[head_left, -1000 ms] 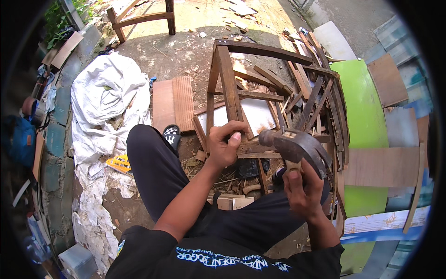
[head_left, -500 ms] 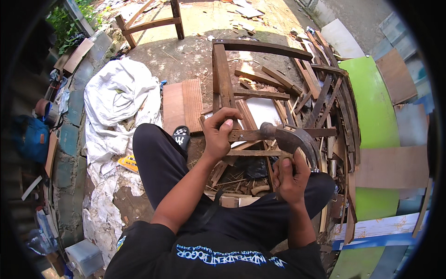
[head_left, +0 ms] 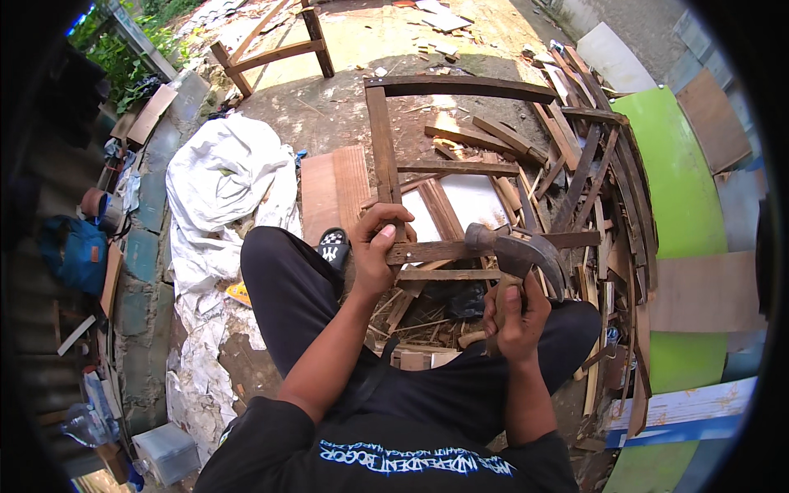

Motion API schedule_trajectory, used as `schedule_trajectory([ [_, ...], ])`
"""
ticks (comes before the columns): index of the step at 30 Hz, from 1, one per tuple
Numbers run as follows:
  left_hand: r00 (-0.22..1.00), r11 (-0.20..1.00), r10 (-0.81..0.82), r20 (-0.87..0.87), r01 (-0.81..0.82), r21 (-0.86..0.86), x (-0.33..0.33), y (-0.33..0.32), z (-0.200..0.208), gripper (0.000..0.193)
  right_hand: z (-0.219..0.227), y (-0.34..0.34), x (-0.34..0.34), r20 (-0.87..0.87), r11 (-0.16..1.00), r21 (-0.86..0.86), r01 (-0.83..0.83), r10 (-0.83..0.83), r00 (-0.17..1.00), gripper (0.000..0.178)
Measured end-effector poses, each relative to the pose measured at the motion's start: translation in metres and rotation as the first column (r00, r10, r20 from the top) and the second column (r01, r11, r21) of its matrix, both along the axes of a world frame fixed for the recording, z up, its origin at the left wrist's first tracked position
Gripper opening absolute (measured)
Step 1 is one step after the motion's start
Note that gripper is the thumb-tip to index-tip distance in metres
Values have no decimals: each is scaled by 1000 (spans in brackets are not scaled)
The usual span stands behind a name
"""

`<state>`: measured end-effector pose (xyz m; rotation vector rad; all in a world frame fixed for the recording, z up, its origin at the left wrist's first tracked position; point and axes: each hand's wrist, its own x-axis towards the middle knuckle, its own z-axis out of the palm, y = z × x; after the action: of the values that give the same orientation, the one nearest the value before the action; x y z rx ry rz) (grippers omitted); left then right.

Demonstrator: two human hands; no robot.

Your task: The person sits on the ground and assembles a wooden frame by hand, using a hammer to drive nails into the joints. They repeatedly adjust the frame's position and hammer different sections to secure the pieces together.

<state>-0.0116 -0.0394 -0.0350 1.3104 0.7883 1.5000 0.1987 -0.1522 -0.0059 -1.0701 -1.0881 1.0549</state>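
A dark brown wooden frame (head_left: 382,135) stands in front of me, with a long rail across its far end and crosspieces nearer. My left hand (head_left: 378,251) is closed around its near left corner, where the upright meets a crosspiece (head_left: 440,251). In my right hand (head_left: 518,319) is a claw hammer (head_left: 522,255), gripped by its wooden handle close below the head. The hammer's striking face points left, just over the crosspiece; whether they touch I cannot tell. A small light spot, perhaps a nail head, shows on the wood beside my left fingers.
Scrap wood strips (head_left: 588,181) are heaped along the right, next to green boards (head_left: 678,189). At left lie a white cloth sack (head_left: 222,168) and a brown board (head_left: 333,185). A second wooden frame (head_left: 275,56) stands farther back. My sandalled foot (head_left: 333,248) is near the frame.
The wooden frame and my left hand have shifted slightly left and toward me. The hammer stays at nearly the same spot over the crosspiece. The whole view has turned a little.
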Motion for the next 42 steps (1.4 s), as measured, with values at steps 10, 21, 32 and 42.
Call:
schedule_trajectory([
  [10,992,993,-101,75,96,62,-4,1,-14,70,-4,-2,-14,49,989,-65,135,-132,990,18],
  [21,966,988,-153,210,154,13,-4,0,-22,76,-6,16,16,-278,827,-186,531,-563,778,28],
  [32,1000,999,-7,7,7,53,-2,-4,-13,55,-11,35,24,-530,917,-186,354,-397,750,25],
  [42,996,996,52,76,-58,75,3,-9,-16,63,-4,42,16,-421,873,-71,482,-464,779,22],
])
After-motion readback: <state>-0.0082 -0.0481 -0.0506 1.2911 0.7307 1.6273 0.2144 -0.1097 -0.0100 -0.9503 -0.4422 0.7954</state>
